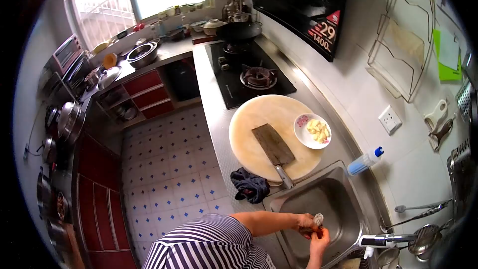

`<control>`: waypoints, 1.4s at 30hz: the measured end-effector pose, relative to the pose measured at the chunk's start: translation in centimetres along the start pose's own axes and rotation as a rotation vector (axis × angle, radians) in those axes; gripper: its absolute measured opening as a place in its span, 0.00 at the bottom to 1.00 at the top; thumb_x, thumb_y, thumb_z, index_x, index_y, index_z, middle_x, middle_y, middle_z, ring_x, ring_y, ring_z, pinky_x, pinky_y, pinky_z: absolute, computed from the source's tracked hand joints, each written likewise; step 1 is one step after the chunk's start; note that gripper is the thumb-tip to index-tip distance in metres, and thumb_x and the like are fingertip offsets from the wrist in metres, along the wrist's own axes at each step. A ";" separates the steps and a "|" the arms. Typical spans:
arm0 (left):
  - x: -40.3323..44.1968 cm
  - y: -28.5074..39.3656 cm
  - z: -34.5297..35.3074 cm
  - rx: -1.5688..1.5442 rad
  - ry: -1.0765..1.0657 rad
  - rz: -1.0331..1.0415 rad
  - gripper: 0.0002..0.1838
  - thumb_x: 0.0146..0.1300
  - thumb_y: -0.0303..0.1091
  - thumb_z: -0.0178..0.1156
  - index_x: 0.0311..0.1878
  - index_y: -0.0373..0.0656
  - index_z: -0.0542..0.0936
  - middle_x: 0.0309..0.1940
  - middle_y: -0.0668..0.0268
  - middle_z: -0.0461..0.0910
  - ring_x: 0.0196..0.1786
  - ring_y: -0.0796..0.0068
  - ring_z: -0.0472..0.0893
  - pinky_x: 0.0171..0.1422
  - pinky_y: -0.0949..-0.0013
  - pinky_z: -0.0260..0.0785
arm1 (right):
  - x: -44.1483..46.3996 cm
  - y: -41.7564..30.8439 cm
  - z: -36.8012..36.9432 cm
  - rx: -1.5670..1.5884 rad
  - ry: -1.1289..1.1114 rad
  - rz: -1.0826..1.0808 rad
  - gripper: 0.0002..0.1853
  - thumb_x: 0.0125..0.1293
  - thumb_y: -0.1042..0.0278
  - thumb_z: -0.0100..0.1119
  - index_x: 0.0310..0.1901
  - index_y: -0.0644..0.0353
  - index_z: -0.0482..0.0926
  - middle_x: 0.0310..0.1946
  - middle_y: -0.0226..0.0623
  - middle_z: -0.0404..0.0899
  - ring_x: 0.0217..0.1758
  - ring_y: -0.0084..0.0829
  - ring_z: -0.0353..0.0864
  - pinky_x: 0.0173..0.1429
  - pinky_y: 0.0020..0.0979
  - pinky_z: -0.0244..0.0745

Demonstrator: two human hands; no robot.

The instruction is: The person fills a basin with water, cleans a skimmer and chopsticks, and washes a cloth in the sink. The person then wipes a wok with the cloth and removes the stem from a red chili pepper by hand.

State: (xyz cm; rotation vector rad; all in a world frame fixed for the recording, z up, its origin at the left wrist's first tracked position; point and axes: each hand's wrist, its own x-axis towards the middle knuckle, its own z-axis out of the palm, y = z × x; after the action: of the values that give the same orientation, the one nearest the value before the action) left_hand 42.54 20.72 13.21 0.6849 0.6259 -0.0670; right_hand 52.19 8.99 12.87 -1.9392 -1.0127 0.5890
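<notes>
Over the metal sink (294, 200), my left hand (304, 223) and my right hand (320, 241) are close together with fingers curled. Between them is a small pale, ribbed thing (318, 217), its upper end sticking out past my left fingers; its kind is unclear. My fingers hide the lower part. Left of the sink, a cleaver (274, 144) lies flat on a round cutting board (249, 119), its handle reaching the sink's edge. A white bowl (300, 124) of pale yellow chunks (318, 130) stands on the board's right side.
A dark crumpled cloth (250, 185) lies at the counter's front edge. A blue-capped bottle (366, 161) stands behind the sink. The faucet (383, 239) extends from the right. Beyond the board are a gas burner (259, 77) and a black wok (239, 32).
</notes>
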 end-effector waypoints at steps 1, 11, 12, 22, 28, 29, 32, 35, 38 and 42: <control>0.1 0.0 -0.5 -0.004 0.009 0.014 0.11 0.47 0.30 0.62 0.35 0.44 0.75 0.29 0.64 0.76 0.28 0.76 0.76 0.25 0.73 0.69 | 0.1 -0.2 -0.4 0.097 -0.010 -0.043 0.19 0.46 0.83 0.54 0.45 0.66 0.70 0.34 0.41 0.75 0.35 0.31 0.77 0.40 0.31 0.72; -1.7 -0.4 -0.7 0.168 -0.307 -0.157 0.06 0.45 0.27 0.60 0.19 0.47 0.72 0.16 0.72 0.68 0.16 0.80 0.64 0.19 0.77 0.53 | -1.3 -7.6 -4.4 -0.253 -0.443 -0.534 0.40 0.40 0.72 0.62 0.58 0.69 0.57 0.58 0.54 0.56 0.61 0.50 0.60 0.60 0.41 0.59; -1.4 0.0 -1.1 0.170 -0.431 -0.159 0.07 0.45 0.28 0.60 0.18 0.46 0.71 0.15 0.73 0.68 0.13 0.82 0.63 0.16 0.77 0.50 | -1.8 -6.9 -4.9 -0.364 -0.430 -0.596 0.40 0.42 0.70 0.63 0.60 0.64 0.56 0.60 0.52 0.54 0.61 0.50 0.59 0.61 0.41 0.59; 5.2 -4.8 -0.2 1.367 -0.088 0.096 0.07 0.47 0.31 0.60 0.31 0.43 0.78 0.29 0.63 0.76 0.32 0.67 0.76 0.34 0.67 0.67 | 0.8 -1.6 -1.9 -0.291 -0.708 0.143 0.27 0.46 0.73 0.59 0.49 0.65 0.63 0.42 0.45 0.63 0.41 0.41 0.65 0.41 0.35 0.62; -0.7 -2.2 2.0 1.866 0.134 0.273 0.12 0.52 0.32 0.54 0.40 0.41 0.79 0.37 0.59 0.79 0.41 0.59 0.78 0.41 0.62 0.70 | 0.3 3.5 0.5 0.436 -0.842 0.724 0.10 0.53 0.73 0.53 0.38 0.60 0.69 0.22 0.32 0.67 0.17 0.27 0.64 0.19 0.26 0.59; -0.6 -2.6 1.2 1.980 0.077 0.620 0.10 0.49 0.33 0.56 0.35 0.42 0.80 0.34 0.60 0.79 0.38 0.61 0.79 0.39 0.64 0.70 | -0.1 3.5 0.3 0.468 -0.829 0.751 0.09 0.53 0.72 0.54 0.37 0.60 0.69 0.21 0.31 0.66 0.17 0.26 0.64 0.19 0.26 0.58; 0.1 -3.3 0.4 2.031 0.016 0.968 0.08 0.45 0.34 0.58 0.30 0.44 0.80 0.30 0.61 0.80 0.34 0.63 0.79 0.36 0.65 0.71 | -0.9 3.6 -0.3 0.629 -0.753 0.850 0.08 0.53 0.68 0.58 0.29 0.60 0.69 0.18 0.30 0.65 0.14 0.24 0.60 0.17 0.25 0.55; -1.7 -1.9 0.8 1.860 0.090 0.620 0.06 0.49 0.34 0.58 0.31 0.45 0.78 0.25 0.62 0.79 0.31 0.65 0.79 0.33 0.63 0.70 | -1.8 2.1 -1.0 0.133 -0.485 0.039 0.12 0.51 0.68 0.60 0.34 0.62 0.69 0.21 0.33 0.69 0.18 0.26 0.66 0.21 0.27 0.63; -1.0 -1.1 -0.4 0.988 -0.151 -0.201 0.11 0.56 0.36 0.55 0.22 0.42 0.74 0.16 0.67 0.68 0.19 0.69 0.66 0.27 0.66 0.62 | -4.8 -9.0 -4.5 -0.443 -0.165 -0.658 0.25 0.46 0.71 0.64 0.46 0.66 0.65 0.37 0.44 0.70 0.37 0.39 0.71 0.39 0.34 0.69; -1.7 -1.7 1.7 0.709 -0.463 -0.392 0.10 0.52 0.32 0.59 0.22 0.44 0.68 0.17 0.69 0.66 0.20 0.76 0.65 0.21 0.75 0.55 | -5.4 -6.2 -3.9 -0.498 -0.242 -0.804 0.36 0.42 0.69 0.65 0.56 0.65 0.61 0.54 0.51 0.62 0.56 0.52 0.63 0.58 0.42 0.63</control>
State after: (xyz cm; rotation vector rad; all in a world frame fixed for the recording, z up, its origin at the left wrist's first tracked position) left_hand 41.59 18.12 14.27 1.1732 0.2661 -0.8195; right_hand 49.24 4.65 20.29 -1.6545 -2.0943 0.1025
